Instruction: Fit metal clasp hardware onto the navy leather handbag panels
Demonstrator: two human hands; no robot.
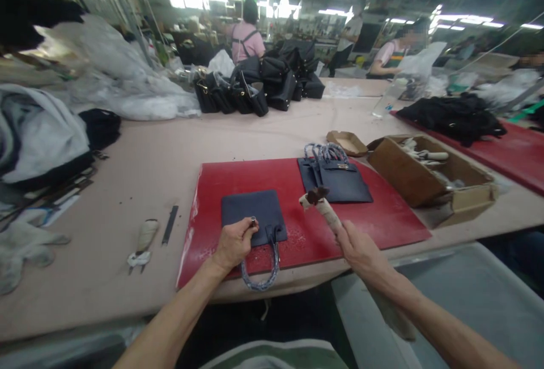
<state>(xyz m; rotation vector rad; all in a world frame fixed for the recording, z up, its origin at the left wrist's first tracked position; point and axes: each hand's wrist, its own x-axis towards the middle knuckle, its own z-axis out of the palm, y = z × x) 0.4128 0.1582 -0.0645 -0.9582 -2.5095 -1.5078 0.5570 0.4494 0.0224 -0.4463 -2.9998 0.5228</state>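
Note:
A small navy handbag (pixel 251 213) lies flat on a red mat (pixel 297 233), its wrapped handle (pixel 261 275) hanging over the near edge. My left hand (pixel 233 242) rests on the bag's lower edge, fingers pinched on a small metal piece (pixel 253 221). My right hand (pixel 356 244) grips a tape-wrapped hammer (pixel 323 206), its dark head raised above the mat. Two more navy bags (pixel 335 179) lie stacked at the mat's far side.
An open cardboard box (pixel 429 179) of tools and a small tray (pixel 346 142) stand right of the mat. Snips (pixel 142 244) and a dark strip (pixel 170 224) lie to the left. Black bags (pixel 255 88) stand further back, with white wrapping at left. Other people work in the distance.

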